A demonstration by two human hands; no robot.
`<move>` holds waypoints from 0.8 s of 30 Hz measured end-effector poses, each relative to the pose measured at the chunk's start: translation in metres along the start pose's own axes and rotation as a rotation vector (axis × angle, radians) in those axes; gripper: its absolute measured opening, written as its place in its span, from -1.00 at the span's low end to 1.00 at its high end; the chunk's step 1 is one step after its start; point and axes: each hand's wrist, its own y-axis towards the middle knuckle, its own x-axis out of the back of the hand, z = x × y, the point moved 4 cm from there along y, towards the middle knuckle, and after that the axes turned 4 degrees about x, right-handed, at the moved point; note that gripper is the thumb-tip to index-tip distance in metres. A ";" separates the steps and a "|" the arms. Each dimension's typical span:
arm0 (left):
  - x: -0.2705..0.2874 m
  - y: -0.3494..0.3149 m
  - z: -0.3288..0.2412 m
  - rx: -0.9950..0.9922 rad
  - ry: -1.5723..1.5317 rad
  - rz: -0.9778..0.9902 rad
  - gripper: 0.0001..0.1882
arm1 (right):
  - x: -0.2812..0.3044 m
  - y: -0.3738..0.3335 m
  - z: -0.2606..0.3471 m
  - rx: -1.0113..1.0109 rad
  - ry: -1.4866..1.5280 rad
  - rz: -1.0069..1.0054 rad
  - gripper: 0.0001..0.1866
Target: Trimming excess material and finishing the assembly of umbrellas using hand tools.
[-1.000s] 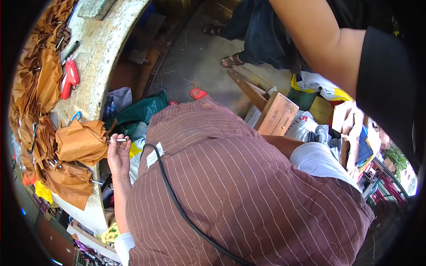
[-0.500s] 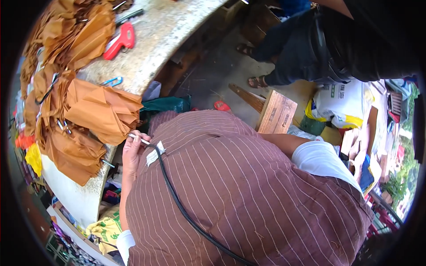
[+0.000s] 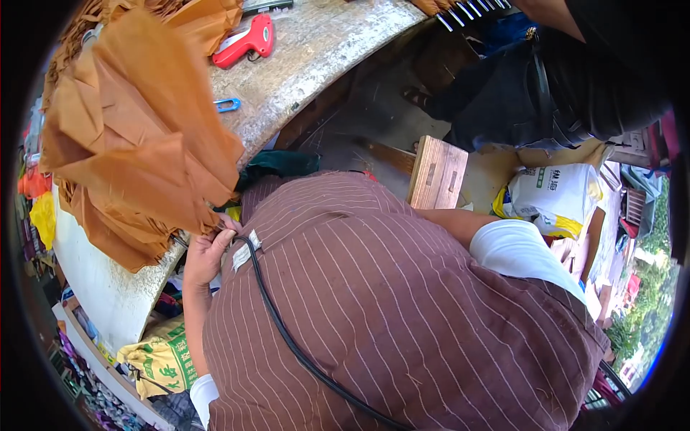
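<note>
Lifted and tilted upward since half a second ago, the orange-brown folded umbrella (image 3: pixel 144 136) now stands slanting over the left part of the worn surface (image 3: pixel 316 65), near a red pistol-shaped tool (image 3: pixel 248 42) and a blue clip (image 3: pixel 228 105). Its lower end is in the left hand (image 3: pixel 207 255), whose grip is closed, thumb against fingers, just beside a black cord (image 3: pixel 287 330). Behind the striped apron (image 3: pixel 388 302), the right hand is hidden, so I cannot tell its grip
</note>
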 end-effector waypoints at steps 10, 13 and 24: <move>0.029 -0.003 0.018 0.071 0.096 -0.118 -0.89 | 0.031 0.031 0.007 -0.004 0.054 -0.075 -0.52; 0.010 0.007 0.004 0.029 -0.057 -0.190 -0.85 | 0.033 0.032 0.003 -0.004 0.063 -0.087 -0.51; 0.009 0.030 -0.021 -0.357 -0.385 -0.181 -0.85 | 0.087 0.058 -0.013 -0.023 0.067 -0.157 -0.46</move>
